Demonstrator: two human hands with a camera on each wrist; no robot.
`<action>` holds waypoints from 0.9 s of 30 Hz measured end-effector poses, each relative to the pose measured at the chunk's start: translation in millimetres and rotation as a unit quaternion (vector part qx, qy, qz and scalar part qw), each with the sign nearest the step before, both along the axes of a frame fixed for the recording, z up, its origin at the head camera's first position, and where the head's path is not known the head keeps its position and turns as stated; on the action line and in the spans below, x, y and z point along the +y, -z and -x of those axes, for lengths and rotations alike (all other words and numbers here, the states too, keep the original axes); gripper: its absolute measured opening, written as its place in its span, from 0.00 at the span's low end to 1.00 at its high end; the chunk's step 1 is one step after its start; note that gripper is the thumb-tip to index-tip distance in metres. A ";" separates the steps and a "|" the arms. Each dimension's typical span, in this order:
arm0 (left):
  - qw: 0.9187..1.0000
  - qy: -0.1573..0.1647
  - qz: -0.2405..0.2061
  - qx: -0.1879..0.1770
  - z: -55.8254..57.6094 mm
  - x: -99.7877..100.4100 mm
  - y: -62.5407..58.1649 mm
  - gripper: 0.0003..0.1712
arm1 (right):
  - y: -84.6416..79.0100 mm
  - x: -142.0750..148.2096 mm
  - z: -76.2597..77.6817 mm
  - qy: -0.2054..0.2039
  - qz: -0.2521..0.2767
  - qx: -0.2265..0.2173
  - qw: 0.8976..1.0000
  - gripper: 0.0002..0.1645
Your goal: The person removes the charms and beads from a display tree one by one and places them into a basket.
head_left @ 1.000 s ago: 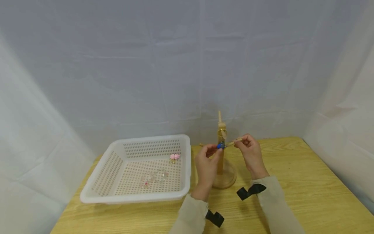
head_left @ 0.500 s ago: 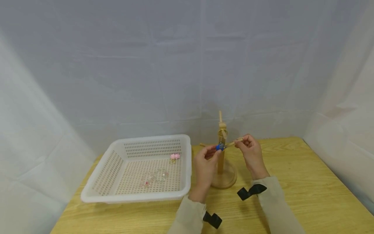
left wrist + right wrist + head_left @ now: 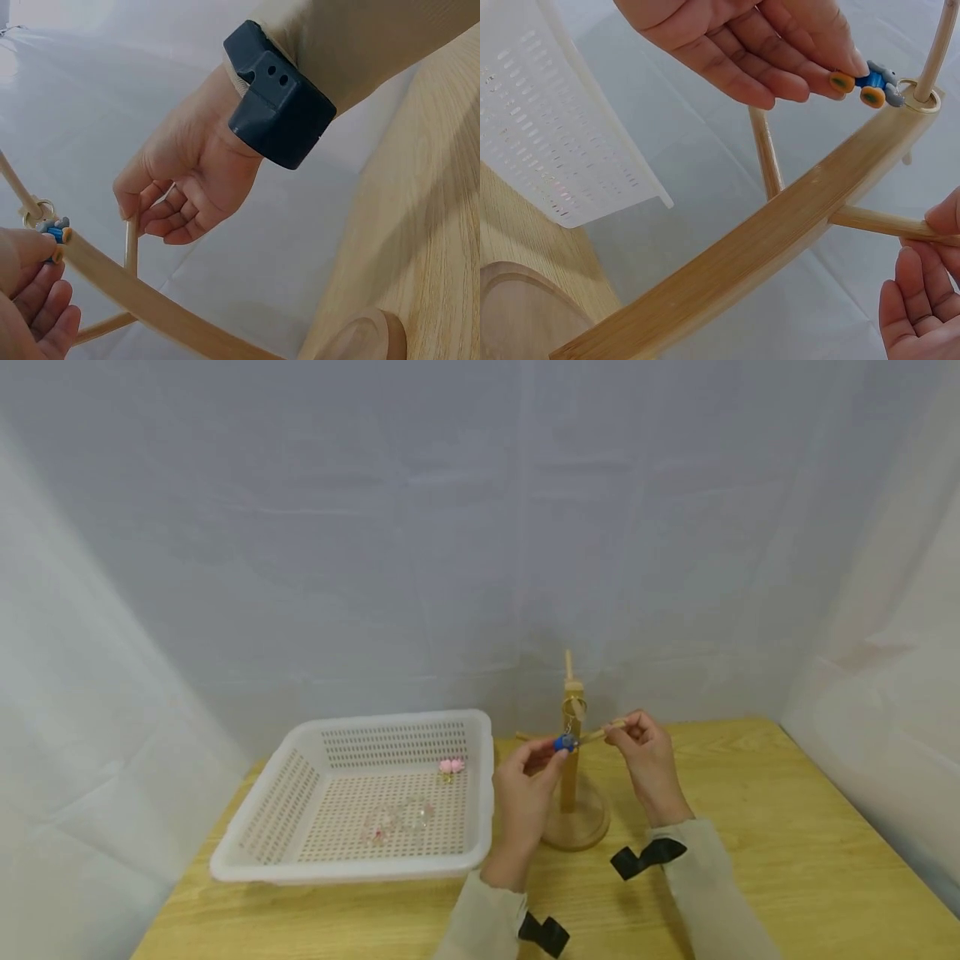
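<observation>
A wooden peg stand (image 3: 571, 789) stands upright on a round base. A keychain figurine (image 3: 871, 82), blue and grey with orange feet, is pinched between the thumb and fingers of my left hand (image 3: 528, 789). Its gold ring (image 3: 574, 707) is looped over an upper peg, and a short chain runs from the ring to the figurine. On the right, my right hand (image 3: 649, 764) pinches the end of a lower wooden peg (image 3: 877, 222). In the left wrist view, the right hand's thumb and forefinger meet at that peg's tip, its other fingers loosely curled.
Left of the stand is a white perforated basket (image 3: 345, 870). Inside lie a pink flower piece (image 3: 452, 766) and clear beaded bracelets (image 3: 397, 820). All stand on a wood-grain table (image 3: 787, 843), with white cloth (image 3: 480, 543) behind and at the sides.
My left hand has shifted the figurine slightly down, and the chain below the ring now shows more plainly. The right hand keeps its hold on the peg. The head view has tilted slightly.
</observation>
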State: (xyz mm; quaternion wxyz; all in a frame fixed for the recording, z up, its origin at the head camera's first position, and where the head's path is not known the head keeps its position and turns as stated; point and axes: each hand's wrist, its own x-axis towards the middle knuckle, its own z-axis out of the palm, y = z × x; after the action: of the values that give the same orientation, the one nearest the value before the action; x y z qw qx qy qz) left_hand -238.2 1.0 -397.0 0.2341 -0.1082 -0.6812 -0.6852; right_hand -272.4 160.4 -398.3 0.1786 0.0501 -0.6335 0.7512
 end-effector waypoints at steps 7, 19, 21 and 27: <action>1.000 0.003 -0.004 0.003 -3.8 -1.3 -2.8 0.10 | 1.3 -1.1 0.6 0.007 0.006 -0.003 1.000 0.13; 1.000 0.008 -0.012 0.017 -10.8 -2.1 -11.9 0.11 | 0.9 -1.0 1.8 0.011 -0.005 -0.002 1.000 0.13; 1.000 0.010 -0.012 0.020 -11.6 -2.2 -13.3 0.11 | 1.1 -1.0 2.0 0.011 -0.005 -0.001 1.000 0.13; 1.000 0.011 -0.013 0.025 -13.3 -2.3 -18.9 0.10 | 1.2 -0.8 1.8 0.010 0.004 0.000 1.000 0.13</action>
State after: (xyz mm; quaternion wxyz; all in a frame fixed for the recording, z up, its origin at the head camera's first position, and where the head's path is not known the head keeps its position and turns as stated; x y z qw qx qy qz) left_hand -224.9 -1.3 -378.1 0.2447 -0.1295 -0.6650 -0.6937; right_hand -274.2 159.6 -399.5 0.1866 0.0435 -0.6310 0.7518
